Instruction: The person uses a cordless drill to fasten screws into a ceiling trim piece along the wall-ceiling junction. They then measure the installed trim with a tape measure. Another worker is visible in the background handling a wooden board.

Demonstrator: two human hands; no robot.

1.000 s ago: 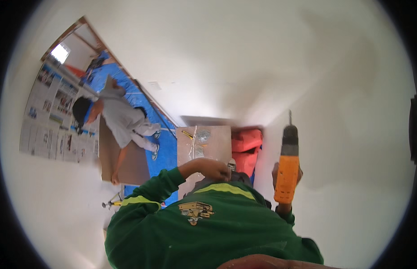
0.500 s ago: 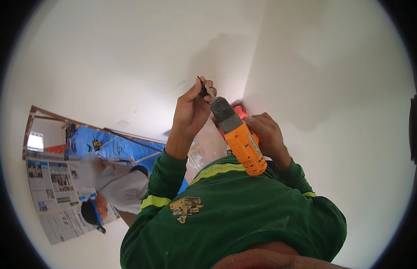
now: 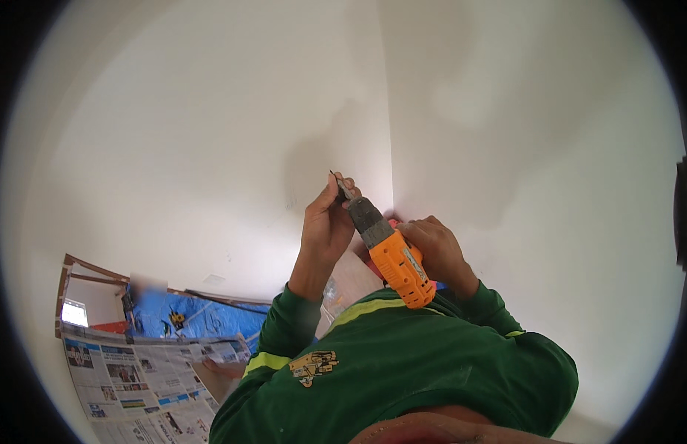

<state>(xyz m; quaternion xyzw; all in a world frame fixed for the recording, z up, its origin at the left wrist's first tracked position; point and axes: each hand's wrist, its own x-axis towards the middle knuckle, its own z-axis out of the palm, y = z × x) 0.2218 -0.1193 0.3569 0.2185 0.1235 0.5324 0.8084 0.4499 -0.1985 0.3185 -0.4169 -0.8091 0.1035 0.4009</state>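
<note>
Drill (image 3: 394, 255), just one, orange with a dark chuck, is sitting raised in front of the white wall corner (image 3: 391, 133), above the green-sleeved chest. Two hands are working it: the right hand (image 3: 432, 248) is wrapping around the orange body, gripping it, while the left hand (image 3: 325, 222) is pinching narrowly at the thin bit (image 3: 340, 185) by the chuck. One blue tarp (image 3: 192, 318) is lying low left, and several newspaper sheets (image 3: 129, 377) are spreading beside it, too overlapped to count. The drill's handle is hiding behind the right hand.
</note>
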